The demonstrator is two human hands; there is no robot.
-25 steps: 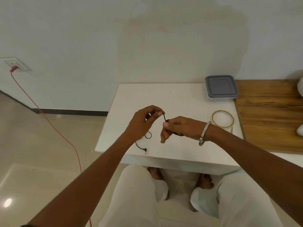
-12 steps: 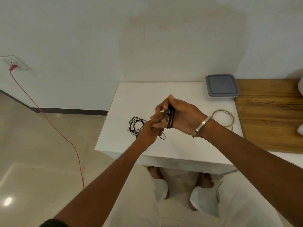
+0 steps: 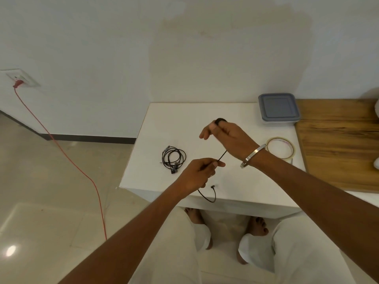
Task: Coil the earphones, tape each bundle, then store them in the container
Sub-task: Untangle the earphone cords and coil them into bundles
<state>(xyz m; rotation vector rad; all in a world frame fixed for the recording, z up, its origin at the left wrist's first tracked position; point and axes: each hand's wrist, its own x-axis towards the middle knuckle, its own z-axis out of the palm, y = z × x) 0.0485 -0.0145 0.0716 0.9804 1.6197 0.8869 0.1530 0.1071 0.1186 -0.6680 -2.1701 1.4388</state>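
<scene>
**Two earphone sets, one in hand, one on the table**

Nearest, the left hand [image 3: 200, 173] pinches a black earphone cord [image 3: 222, 155] between thumb and forefinger, its other fingers curled in. Below that pinch the loose tail of the cord droops over the near edge of the white table [image 3: 235, 181] and curls back up, its plug end just above the edge. From the pinch the cord runs taut, up and to the right, toward the right hand [image 3: 229, 138], which wears one metal bangle [image 3: 253, 155] at the wrist. That hand holds a small dark coil at its fingertips — wound round a finger or merely gripped, I cannot tell.

To the left of both hands, apart from them, a second set of earphones [image 3: 174, 158] lies on the table in a loose coil, untaped. Right of the right wrist lies one roll of clear tape [image 3: 281, 147], flat. Farthest, at the table's far right corner, sits one container [image 3: 278, 109] with its grey lid on.
</scene>
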